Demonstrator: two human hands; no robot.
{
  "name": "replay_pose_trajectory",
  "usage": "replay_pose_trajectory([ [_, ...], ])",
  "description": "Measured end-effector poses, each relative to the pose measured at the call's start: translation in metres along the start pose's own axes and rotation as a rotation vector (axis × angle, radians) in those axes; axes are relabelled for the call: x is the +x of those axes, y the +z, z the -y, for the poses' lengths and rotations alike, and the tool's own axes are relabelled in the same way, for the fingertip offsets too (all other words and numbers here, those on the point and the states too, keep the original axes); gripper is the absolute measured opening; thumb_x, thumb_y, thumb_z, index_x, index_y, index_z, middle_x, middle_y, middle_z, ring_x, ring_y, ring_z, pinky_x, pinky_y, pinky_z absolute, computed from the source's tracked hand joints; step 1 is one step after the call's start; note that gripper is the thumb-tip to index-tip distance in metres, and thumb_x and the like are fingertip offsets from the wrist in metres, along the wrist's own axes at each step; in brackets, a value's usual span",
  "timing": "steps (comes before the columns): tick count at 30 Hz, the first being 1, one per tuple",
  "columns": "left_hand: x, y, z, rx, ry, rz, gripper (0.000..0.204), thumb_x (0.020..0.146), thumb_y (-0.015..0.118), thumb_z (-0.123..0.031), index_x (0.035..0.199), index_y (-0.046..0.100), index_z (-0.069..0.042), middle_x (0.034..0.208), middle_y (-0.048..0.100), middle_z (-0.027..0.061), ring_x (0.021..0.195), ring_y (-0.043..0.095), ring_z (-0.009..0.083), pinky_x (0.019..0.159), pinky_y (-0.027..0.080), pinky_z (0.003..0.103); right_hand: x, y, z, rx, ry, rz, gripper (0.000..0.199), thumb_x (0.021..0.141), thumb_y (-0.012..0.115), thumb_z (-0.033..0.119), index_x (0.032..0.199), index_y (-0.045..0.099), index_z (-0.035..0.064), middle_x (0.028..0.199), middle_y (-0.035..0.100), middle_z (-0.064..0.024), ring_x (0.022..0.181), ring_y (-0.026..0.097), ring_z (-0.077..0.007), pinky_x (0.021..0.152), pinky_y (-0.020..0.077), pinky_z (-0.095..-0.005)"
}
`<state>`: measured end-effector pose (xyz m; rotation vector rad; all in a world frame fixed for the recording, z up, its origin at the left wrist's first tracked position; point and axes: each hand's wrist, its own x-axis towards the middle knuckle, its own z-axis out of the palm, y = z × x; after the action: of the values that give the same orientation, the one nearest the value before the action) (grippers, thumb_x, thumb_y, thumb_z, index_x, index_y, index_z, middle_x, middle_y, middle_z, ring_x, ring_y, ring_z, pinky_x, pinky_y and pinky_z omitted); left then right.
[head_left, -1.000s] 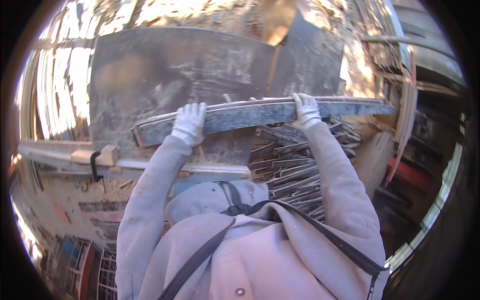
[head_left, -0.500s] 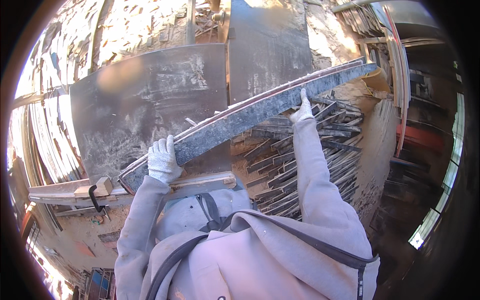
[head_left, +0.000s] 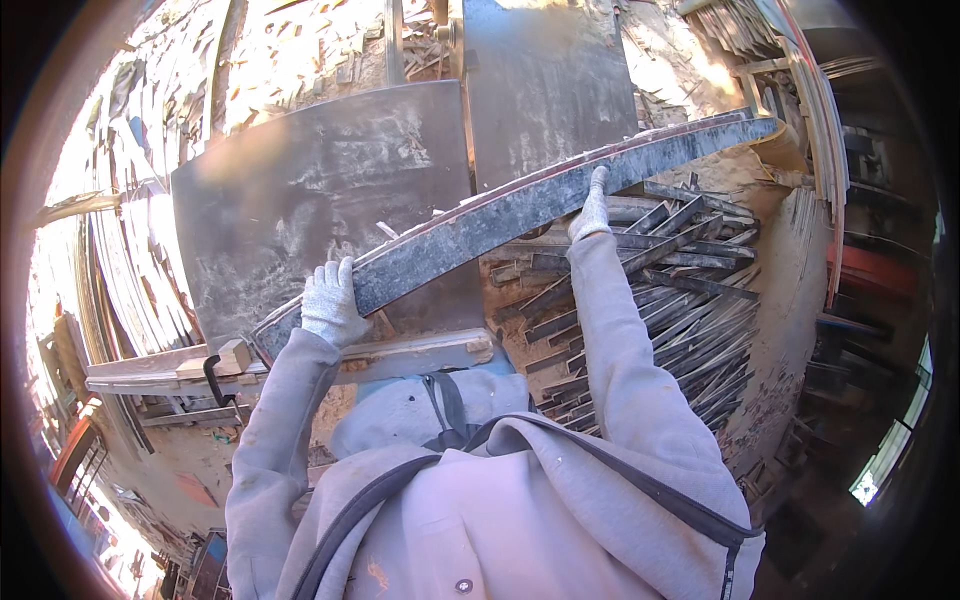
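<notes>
I hold a long dark grey wooden plank (head_left: 520, 205) with both hands, each in a white knit glove. My left hand (head_left: 330, 300) grips its near end, just above a pale wooden rail (head_left: 400, 355). My right hand (head_left: 592, 205) holds the plank about midway along. The plank slants up to the right, across a grey metal saw table (head_left: 300, 190), with its far end raised above a heap of dark wood strips (head_left: 650, 290).
A black clamp (head_left: 215, 380) holds the pale rail at the table's left edge. A second upright metal plate (head_left: 545, 80) stands behind the table. Sawdust and offcuts cover the ground beyond. Stacked planks line the left side. Shelving stands at the right.
The plank has tilted from nearly level to a steep slant, its right end rising and its left end dropping toward the rail. The view has turned to the right.
</notes>
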<state>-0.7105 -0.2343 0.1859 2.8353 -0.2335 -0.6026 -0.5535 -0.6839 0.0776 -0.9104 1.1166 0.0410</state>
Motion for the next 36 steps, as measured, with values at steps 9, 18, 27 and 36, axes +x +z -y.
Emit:
replay_pose_trajectory([
  [9, -0.058, -0.044, 0.053, 0.052, 0.124, -0.123, 0.097, 0.059, 0.087, -0.02, 0.143, 0.043, 0.0, 0.12, 0.057, 0.0189, 0.109, 0.058, 0.0394, 0.095, 0.049, 0.05, -0.024, -0.032, 0.016, 0.23, -0.12, 0.125, 0.081, 0.088, 0.064, 0.077, 0.143, 0.062, 0.0181, 0.144, 0.064, -0.0054, 0.131, 0.059, -0.0315, 0.112, 0.0431, -0.0595],
  [18, -0.061, -0.002, 0.063, 0.109, 0.143, -0.036, 0.104, 0.059, 0.088, -0.033, 0.146, 0.044, 0.005, 0.126, 0.056, 0.0183, 0.116, 0.056, 0.0366, 0.1, 0.045, 0.048, -0.031, -0.098, 0.034, 0.064, -0.336, 0.046, 0.06, 0.103, 0.054, 0.056, 0.148, 0.06, 0.0171, 0.151, 0.06, -0.0067, 0.139, 0.054, -0.0285, 0.116, 0.0418, -0.0521],
  [27, -0.062, 0.016, 0.043, -0.128, 0.127, 0.083, 0.098, 0.083, 0.072, -0.067, 0.157, 0.041, -0.01, 0.126, 0.057, 0.0214, 0.118, 0.053, 0.0389, 0.107, 0.04, 0.052, -0.115, -0.114, 0.038, 0.114, -0.299, -0.143, 0.06, 0.103, 0.055, 0.053, 0.153, 0.055, 0.0199, 0.154, 0.057, -0.0065, 0.144, 0.05, -0.0265, 0.118, 0.0386, -0.0472],
  [36, -0.076, 0.049, 0.052, -0.153, 0.05, -0.048, 0.077, 0.086, 0.074, -0.058, 0.149, 0.054, -0.019, 0.133, 0.058, 0.017, 0.13, 0.049, 0.0412, 0.121, 0.03, 0.059, -0.068, -0.177, -0.003, 0.032, -0.292, -0.195, 0.063, 0.102, 0.05, 0.065, 0.143, 0.064, 0.0206, 0.146, 0.065, -0.0051, 0.135, 0.059, -0.0324, 0.112, 0.0438, -0.0628],
])
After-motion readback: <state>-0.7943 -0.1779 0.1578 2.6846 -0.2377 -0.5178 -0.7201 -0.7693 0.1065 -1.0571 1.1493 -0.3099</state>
